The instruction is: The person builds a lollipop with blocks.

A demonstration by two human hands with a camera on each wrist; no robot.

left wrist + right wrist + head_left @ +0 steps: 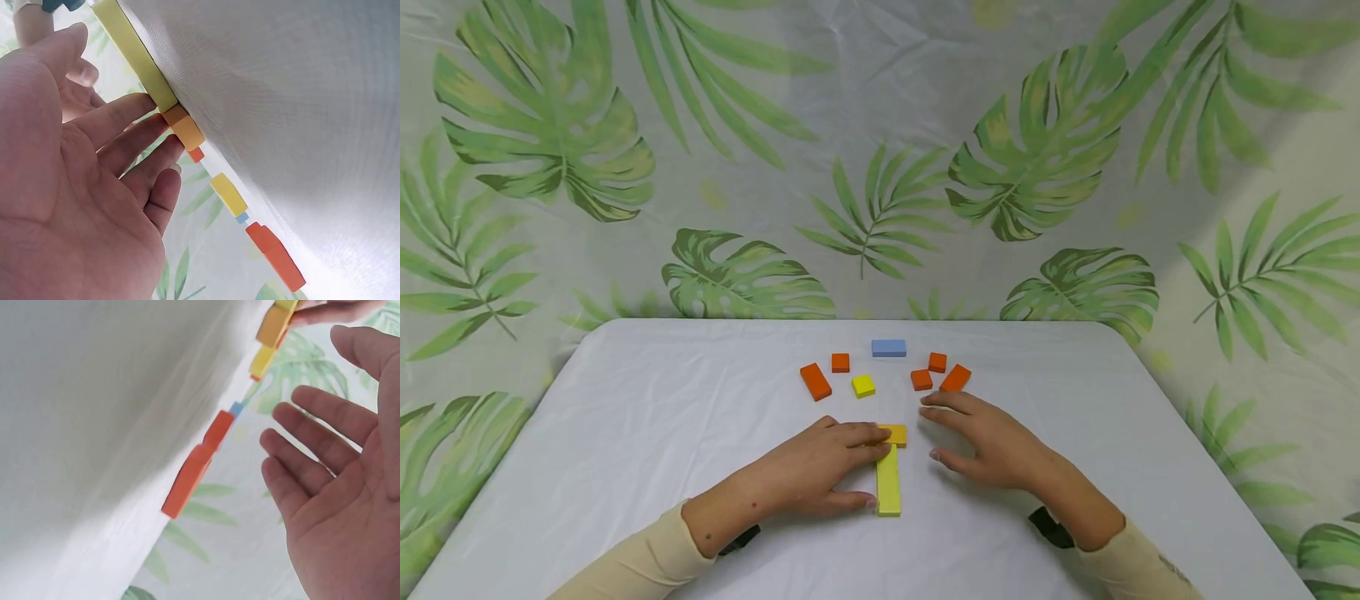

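A long pale yellow block (889, 485) lies lengthwise on the white table, pointing away from me. Across its far end sits a shorter orange-yellow block (897, 434), the two meeting in a T. My left hand (823, 468) reaches in from the left with fingers extended. Its fingertips (145, 102) touch both blocks where they meet, and the thumb tip is beside the long block's near end. To the right, my right hand (1000, 440) hovers with fingers spread, holding nothing. The right palm (350, 512) faces the blocks.
Farther back lie a blue block (888, 349) and a small bright yellow block (863, 386). Left of them are an orange-red oblong (816, 382) and an orange-red square (840, 363). Another oblong (956, 378) and two squares sit just beyond my right fingertips. A leaf-patterned curtain (895, 108) hangs behind.
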